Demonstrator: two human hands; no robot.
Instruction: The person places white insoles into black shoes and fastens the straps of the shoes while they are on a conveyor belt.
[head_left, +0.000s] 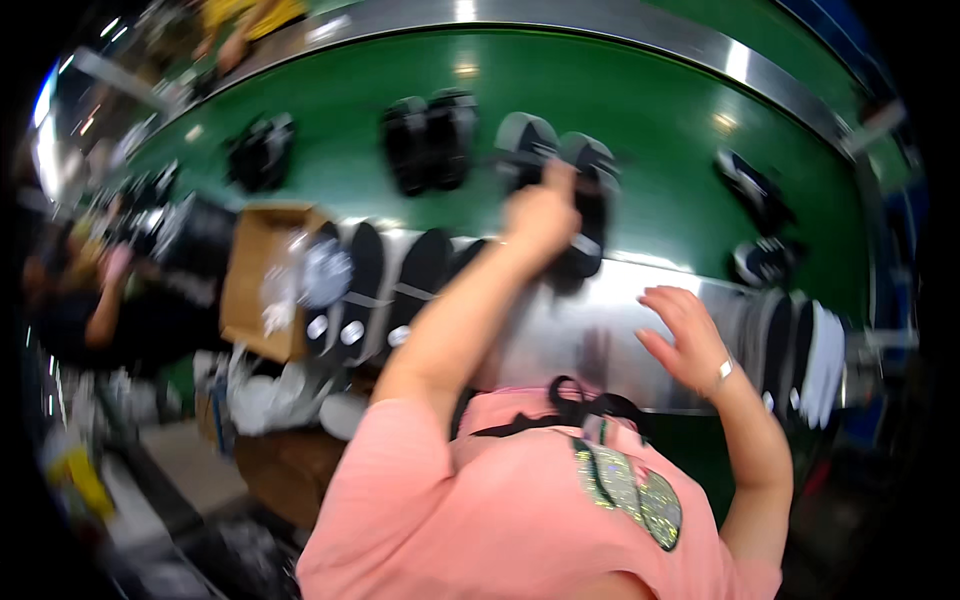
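My left hand (pixel 541 218) reaches out over a pair of black shoes, at the gap between the grey-toed left shoe (pixel 527 137) and the right shoe (pixel 592 205). Its fingers are smeared by motion, so whether they grip a shoe or only touch it cannot be made out. Lower and to the right, my right hand (pixel 686 338) hangs above a shiny metal surface (pixel 560 335). Its fingers are spread, and nothing is in them.
More dark shoe pairs (pixel 430 142) stand on the green belt (pixel 660 110). Two separate shoes (pixel 755 190) are at right. Insoles (pixel 365 275) lie left beside a cardboard box (pixel 245 285); stacked insoles (pixel 785 345) stand right. Other people work at far left.
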